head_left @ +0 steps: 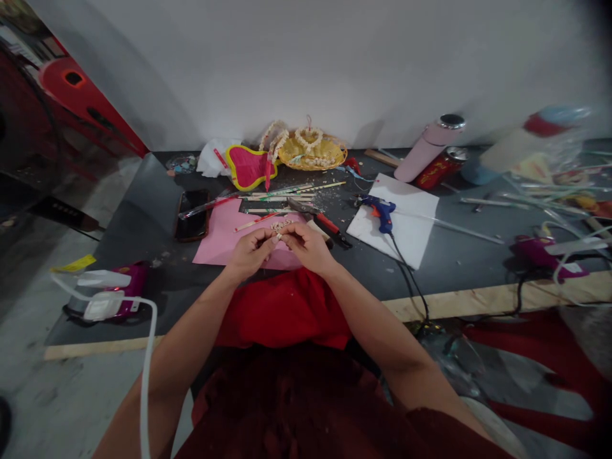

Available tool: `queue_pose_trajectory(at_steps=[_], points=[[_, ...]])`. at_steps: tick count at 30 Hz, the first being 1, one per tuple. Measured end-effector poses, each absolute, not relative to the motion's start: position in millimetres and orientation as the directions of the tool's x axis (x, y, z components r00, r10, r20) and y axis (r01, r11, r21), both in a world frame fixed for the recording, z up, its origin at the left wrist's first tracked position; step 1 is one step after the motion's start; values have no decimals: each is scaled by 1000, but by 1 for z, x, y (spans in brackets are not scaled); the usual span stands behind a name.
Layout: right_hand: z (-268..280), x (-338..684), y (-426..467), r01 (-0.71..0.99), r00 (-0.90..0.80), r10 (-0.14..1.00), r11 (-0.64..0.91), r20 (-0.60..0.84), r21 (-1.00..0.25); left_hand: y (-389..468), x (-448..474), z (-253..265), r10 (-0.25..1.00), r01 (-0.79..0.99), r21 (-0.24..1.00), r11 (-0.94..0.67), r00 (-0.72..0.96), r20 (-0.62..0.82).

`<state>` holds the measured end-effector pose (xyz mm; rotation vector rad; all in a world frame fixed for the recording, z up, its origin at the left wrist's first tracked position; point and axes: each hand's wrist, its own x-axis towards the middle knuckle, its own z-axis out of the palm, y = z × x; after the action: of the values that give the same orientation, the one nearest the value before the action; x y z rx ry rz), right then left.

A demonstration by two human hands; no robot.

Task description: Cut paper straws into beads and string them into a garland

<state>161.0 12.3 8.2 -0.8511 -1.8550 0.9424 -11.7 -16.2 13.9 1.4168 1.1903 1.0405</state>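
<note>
My left hand [252,252] and my right hand [307,245] meet over a sheet of pink paper [215,239]. Fingertips of both are pinched on a small pale piece [278,236], too small to name. Just beyond them lies a little heap of similar pale bits [281,225] on the paper. Pliers with red and black handles [326,223] rest right of the heap. Thin printed sticks [287,195] lie behind it, one red-and-white stick [258,220] reaching onto the paper.
A blue glue gun [381,210] lies on a white sheet [421,220]. Left is a phone [192,215]. At the back stand a yellow basket [313,159], a pink bottle [425,150] and a red can [442,167]. Purple power units [138,290] sit near the edge, with trailing cables.
</note>
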Motion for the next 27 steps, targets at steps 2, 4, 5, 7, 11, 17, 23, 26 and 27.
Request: queue_pose_trajectory(at_steps=[2, 4, 5, 7, 11, 17, 23, 26, 27], points=[[11, 163, 13, 193, -399, 837, 476, 375, -858, -16, -13, 14, 988, 223, 972, -78, 147, 46], [13, 164, 14, 197, -404, 838, 472, 368, -859, -15, -13, 14, 987, 313, 942, -120, 142, 79], [13, 165, 15, 198, -413, 835, 473, 364, -859, -15, -14, 14, 985, 360, 922, -145, 142, 99], [13, 165, 15, 209, -433, 827, 478, 358, -853, -15, -14, 14, 978, 441, 875, -199, 153, 146], [9, 164, 14, 256, -439, 835, 471, 333, -844, -15, -15, 12, 955, 522, 802, -289, 210, 207], [6, 161, 14, 223, -408, 865, 405, 293, -887, -15, -14, 9, 950, 567, 763, -311, 195, 242], [4, 159, 16, 146, -371, 895, 319, 247, -937, -17, -10, 8, 961, 542, 797, -266, 86, 263], [2, 157, 16, 126, -379, 898, 291, 225, -948, -18, -9, 8, 952, 556, 782, -282, 64, 298], [2, 157, 16, 122, -382, 898, 282, 217, -952, -18, -9, 8, 948, 560, 775, -293, 64, 313]])
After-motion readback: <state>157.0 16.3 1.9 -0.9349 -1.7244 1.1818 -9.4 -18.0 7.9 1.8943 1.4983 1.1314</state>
